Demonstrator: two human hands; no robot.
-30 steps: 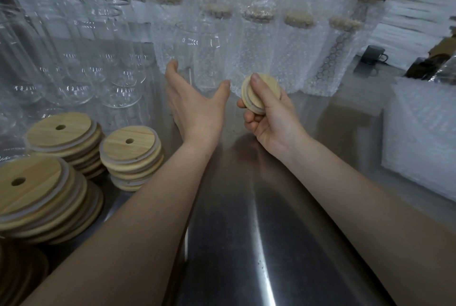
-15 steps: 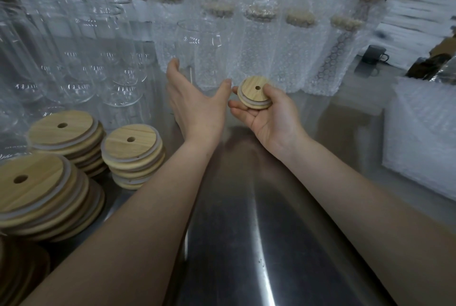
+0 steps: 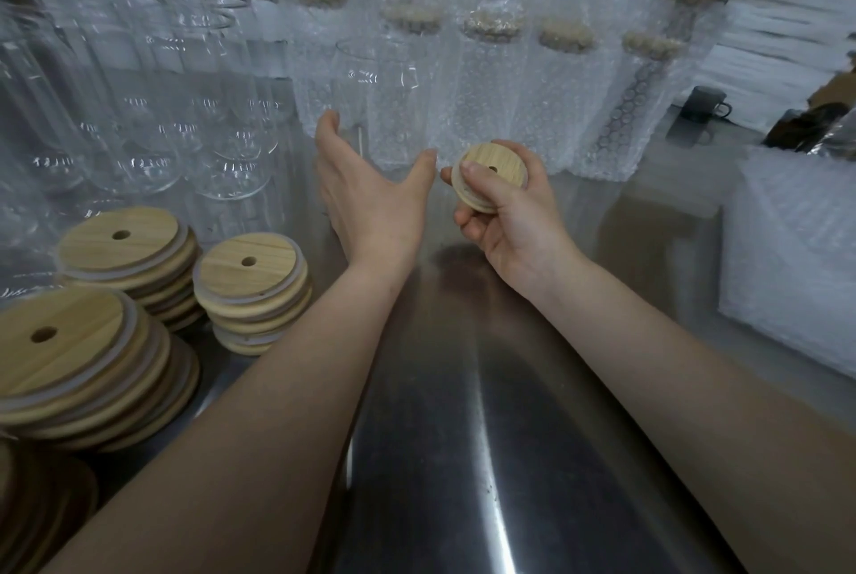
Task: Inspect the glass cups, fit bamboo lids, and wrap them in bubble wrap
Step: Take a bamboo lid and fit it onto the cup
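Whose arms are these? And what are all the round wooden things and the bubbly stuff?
There is no machine here, just a person working. The camera sits on their head, so you look down at their two arms as if they were yours. The right hand holds a round bamboo lid with a little hole in it. The left hand is open, close to a glass cup. They work at a shiny metal table. On the left are stacks of bamboo lids and more bare cups. At the back stand cups already wrapped in bubble wrap, lids on. White bubble wrap sheets lie on the right.
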